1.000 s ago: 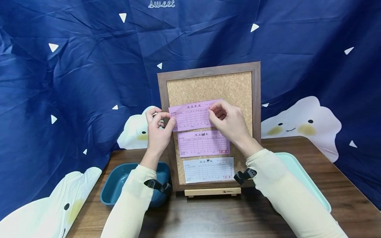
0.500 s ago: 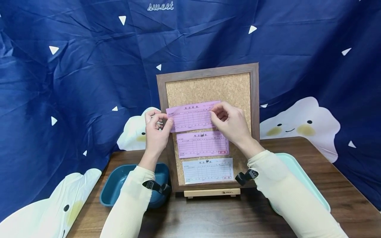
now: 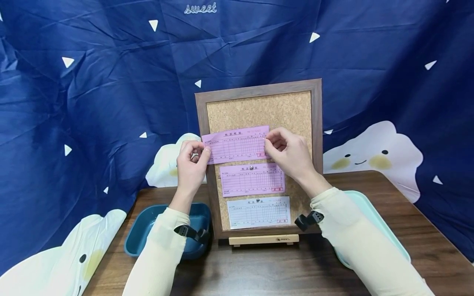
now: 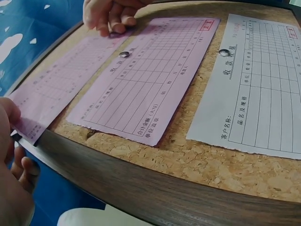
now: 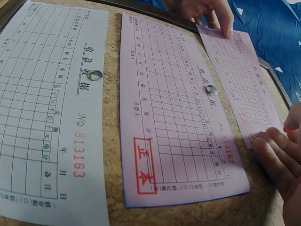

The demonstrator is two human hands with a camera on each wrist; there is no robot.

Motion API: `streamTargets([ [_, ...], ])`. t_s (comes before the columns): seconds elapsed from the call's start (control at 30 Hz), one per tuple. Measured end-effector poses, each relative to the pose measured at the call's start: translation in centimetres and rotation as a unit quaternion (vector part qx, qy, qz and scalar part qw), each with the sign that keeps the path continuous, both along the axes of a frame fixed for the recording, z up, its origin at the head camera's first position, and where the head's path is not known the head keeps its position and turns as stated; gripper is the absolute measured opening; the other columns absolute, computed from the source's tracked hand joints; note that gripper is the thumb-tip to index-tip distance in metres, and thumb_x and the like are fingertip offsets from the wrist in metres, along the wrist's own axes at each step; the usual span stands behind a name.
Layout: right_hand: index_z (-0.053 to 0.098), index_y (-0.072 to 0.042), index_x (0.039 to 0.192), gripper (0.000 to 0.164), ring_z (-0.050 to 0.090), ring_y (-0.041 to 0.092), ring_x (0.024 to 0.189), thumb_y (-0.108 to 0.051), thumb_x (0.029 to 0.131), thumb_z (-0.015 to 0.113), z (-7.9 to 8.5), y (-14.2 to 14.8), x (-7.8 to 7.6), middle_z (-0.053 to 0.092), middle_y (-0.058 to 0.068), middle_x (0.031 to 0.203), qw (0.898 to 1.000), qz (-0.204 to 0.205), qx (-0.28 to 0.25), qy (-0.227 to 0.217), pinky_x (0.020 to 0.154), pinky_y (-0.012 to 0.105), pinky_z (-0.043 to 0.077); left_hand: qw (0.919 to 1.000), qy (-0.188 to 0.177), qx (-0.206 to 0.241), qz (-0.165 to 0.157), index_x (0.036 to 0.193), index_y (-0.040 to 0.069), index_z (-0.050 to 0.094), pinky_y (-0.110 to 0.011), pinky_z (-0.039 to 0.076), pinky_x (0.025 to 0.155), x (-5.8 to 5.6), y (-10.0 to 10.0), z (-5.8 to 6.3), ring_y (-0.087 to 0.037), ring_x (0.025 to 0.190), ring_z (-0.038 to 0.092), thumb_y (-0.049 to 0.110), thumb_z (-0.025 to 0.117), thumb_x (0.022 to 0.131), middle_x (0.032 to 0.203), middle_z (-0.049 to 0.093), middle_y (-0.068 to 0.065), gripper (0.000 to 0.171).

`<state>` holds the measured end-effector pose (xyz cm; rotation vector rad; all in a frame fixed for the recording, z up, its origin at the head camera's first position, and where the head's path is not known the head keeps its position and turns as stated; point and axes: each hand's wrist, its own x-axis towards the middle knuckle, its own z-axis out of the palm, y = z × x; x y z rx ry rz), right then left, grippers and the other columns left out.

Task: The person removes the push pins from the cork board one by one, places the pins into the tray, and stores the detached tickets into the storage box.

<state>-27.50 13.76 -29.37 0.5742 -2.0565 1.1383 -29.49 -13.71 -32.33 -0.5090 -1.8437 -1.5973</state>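
My left hand [image 3: 191, 166] pinches the left end of a pink receipt slip [image 3: 235, 144] between thumb and fingers, over the left frame of a corkboard [image 3: 259, 111]. At the slip's right edge my right hand [image 3: 290, 154] has thumb and forefinger together, pinching that edge; the exact contact is partly hidden. The slip is slightly tilted and juts past the board's left side. Below it a second pink receipt [image 5: 174, 117] hangs from a silver pushpin [image 5: 211, 90]. Lower still is a white receipt [image 3: 259, 216], also held by a silver pushpin [image 4: 224, 52].
The framed board leans on a small wooden stand [image 3: 263, 239] on the brown table [image 3: 255, 271]. A dark teal bin [image 3: 138, 230] stands left, partly behind my left forearm. A mint tray [image 3: 385, 228] lies right, partly under my right sleeve. A blue cloth hangs behind.
The upper pink slip has shifted left with my left hand, so its red stamp now shows. My right hand has moved slightly right to the slip's edge.
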Motion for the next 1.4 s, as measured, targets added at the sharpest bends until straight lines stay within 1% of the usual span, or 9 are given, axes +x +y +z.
streamTargets([
  [0.17,0.074,0.0,0.099,0.005,0.064,0.012,0.074,-0.001,0.096,0.071,-0.1,0.2,0.0,0.077,0.013,0.086,1.0,-0.002,-0.002,0.001,0.067,0.009,0.048,0.9998,0.017,-0.004,0.012,0.101,-0.009,0.068,-0.015,0.036,0.064,0.0,-0.1,0.1,-0.006,0.077,0.05,0.002,0.071,0.098,0.095,0.055,0.008,0.012],
  [0.37,0.073,0.0,0.097,0.004,0.062,0.005,0.071,0.001,0.094,0.072,-0.3,0.4,-0.1,0.076,0.013,0.084,1.0,0.005,-0.009,0.011,0.065,0.009,0.048,0.9993,0.031,0.002,0.02,0.098,-0.01,0.067,-0.017,0.04,0.068,0.1,-0.4,0.3,-0.006,0.081,0.052,0.0,0.071,0.096,0.092,0.058,0.01,0.012],
  [0.57,0.074,0.002,0.098,0.004,0.062,0.001,0.07,-0.001,0.095,0.072,-0.4,0.7,0.0,0.076,0.014,0.082,1.0,0.014,-0.01,0.004,0.064,0.009,0.049,0.9996,0.019,0.017,0.013,0.1,-0.011,0.065,-0.016,0.044,0.064,0.4,-0.7,0.2,-0.006,0.074,0.055,0.0,0.069,0.098,0.087,0.062,0.01,0.012],
  [0.67,0.075,0.001,0.097,0.004,0.062,0.0,0.069,-0.001,0.095,0.072,-0.4,0.9,0.0,0.077,0.013,0.082,1.0,0.013,-0.01,0.0,0.064,0.009,0.049,0.9996,0.013,0.024,0.008,0.102,-0.012,0.065,-0.014,0.046,0.062,0.5,-0.8,0.3,-0.005,0.071,0.056,0.0,0.069,0.099,0.084,0.064,0.011,0.013],
  [0.83,0.076,0.001,0.097,0.004,0.063,-0.005,0.067,0.001,0.094,0.074,-0.2,1.0,0.0,0.08,0.013,0.084,1.0,0.011,-0.01,0.011,0.064,0.008,0.05,0.9992,0.015,0.036,-0.004,0.104,-0.014,0.065,-0.014,0.049,0.063,0.5,-1.0,0.4,-0.003,0.07,0.058,0.0,0.068,0.099,0.084,0.068,0.012,0.015],
  [1.0,0.077,0.002,0.097,0.004,0.065,-0.007,0.066,0.001,0.094,0.076,-0.1,1.0,0.0,0.081,0.013,0.083,0.999,0.027,-0.019,0.013,0.062,0.009,0.052,0.9989,0.016,0.043,-0.009,0.105,-0.014,0.065,-0.014,0.05,0.064,0.6,-1.1,0.4,-0.002,0.07,0.06,0.0,0.069,0.099,0.084,0.068,0.012,0.016],
  [1.2,0.078,0.002,0.098,0.004,0.066,-0.008,0.066,-0.001,0.096,0.076,0.0,1.1,0.1,0.082,0.015,0.085,0.999,0.032,-0.03,0.006,0.063,0.01,0.054,0.9991,0.013,0.041,-0.005,0.106,-0.014,0.067,-0.013,0.053,0.067,0.7,-1.3,0.4,-0.002,0.073,0.063,0.0,0.07,0.099,0.087,0.07,0.011,0.016],
  [1.4,0.077,0.003,0.098,0.004,0.067,-0.01,0.069,0.002,0.094,0.076,0.1,1.2,0.2,0.082,0.017,0.088,0.999,0.039,-0.038,0.001,0.065,0.01,0.055,0.9985,0.007,0.053,0.012,0.107,-0.015,0.07,-0.013,0.058,0.072,0.8,-1.4,0.4,-0.001,0.076,0.068,0.0,0.073,0.098,0.089,0.072,0.011,0.017],
])
